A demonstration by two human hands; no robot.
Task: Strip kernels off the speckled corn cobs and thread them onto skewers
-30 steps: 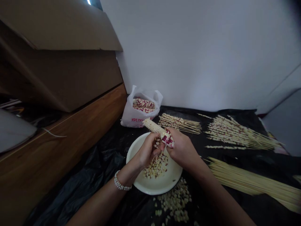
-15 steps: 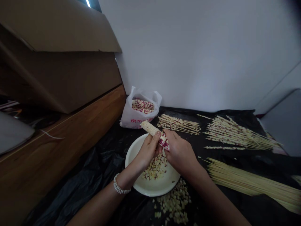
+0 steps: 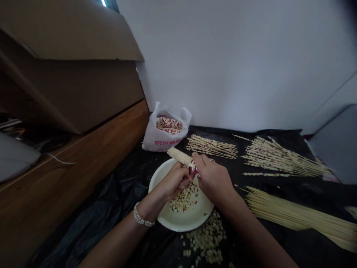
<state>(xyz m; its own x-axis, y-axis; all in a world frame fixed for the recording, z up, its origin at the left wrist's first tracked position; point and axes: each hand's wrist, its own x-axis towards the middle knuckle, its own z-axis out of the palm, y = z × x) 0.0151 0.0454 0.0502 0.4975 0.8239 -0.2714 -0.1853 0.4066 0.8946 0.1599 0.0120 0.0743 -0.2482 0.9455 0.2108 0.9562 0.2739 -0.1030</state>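
Note:
My right hand [image 3: 213, 178] is wrapped round the lower end of a corn cob [image 3: 180, 156], where red and white kernels still show. The stripped pale end of the cob sticks out up and to the left. My left hand [image 3: 174, 180], with a bead bracelet on the wrist, is curled against the cob from below, thumb pressed on the kernels. Both hands are over a white bowl [image 3: 164, 219] with loose kernels [image 3: 185, 199] in it.
More loose kernels [image 3: 206, 240] lie on the black plastic sheet in front of the bowl. A white plastic bag of corn cobs [image 3: 167, 128] stands behind it. Skewers threaded with kernels [image 3: 214, 146] and bare bamboo skewers [image 3: 298, 216] lie to the right. A wooden ledge [image 3: 69, 175] with cardboard boxes runs along the left.
The cob has been turned and shifted slightly left in my hands. My left hand has dropped lower under the cob, and less of the red kernel end shows.

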